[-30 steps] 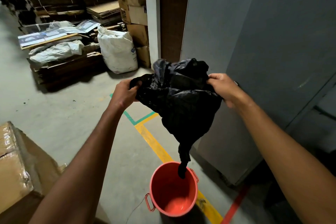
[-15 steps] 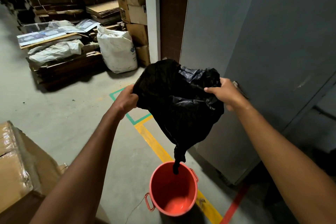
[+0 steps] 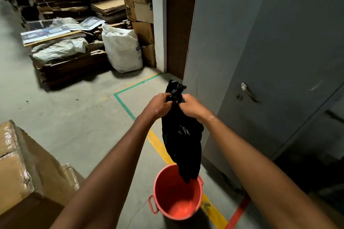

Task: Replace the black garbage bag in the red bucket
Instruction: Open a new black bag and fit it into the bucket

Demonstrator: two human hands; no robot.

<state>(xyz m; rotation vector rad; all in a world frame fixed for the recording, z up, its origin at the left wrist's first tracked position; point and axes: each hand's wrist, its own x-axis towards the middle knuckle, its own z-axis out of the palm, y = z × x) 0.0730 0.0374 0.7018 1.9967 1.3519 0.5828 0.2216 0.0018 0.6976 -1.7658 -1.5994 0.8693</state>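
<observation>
A black garbage bag [image 3: 181, 139] hangs in the air, bunched narrow at its top. My left hand [image 3: 158, 106] and my right hand [image 3: 191, 107] pinch that top side by side, almost touching. The bag's lower tip dangles just inside the far rim of the red bucket [image 3: 162, 188]. The bucket stands upright on the concrete floor, bare inside, with a small handle on its left side.
A grey metal cabinet [image 3: 260, 61] with a door handle [image 3: 248, 92] stands close on the right. A taped cardboard box [image 3: 22, 169] sits at lower left. A white sack [image 3: 122, 50], flattened cardboard and stacked boxes fill the back. Green and yellow floor tape [image 3: 158, 144] runs past the bucket.
My hands have come together from wide apart and dropped lower. The bag, spread open before, is now gathered into a narrow hanging bundle over the bucket.
</observation>
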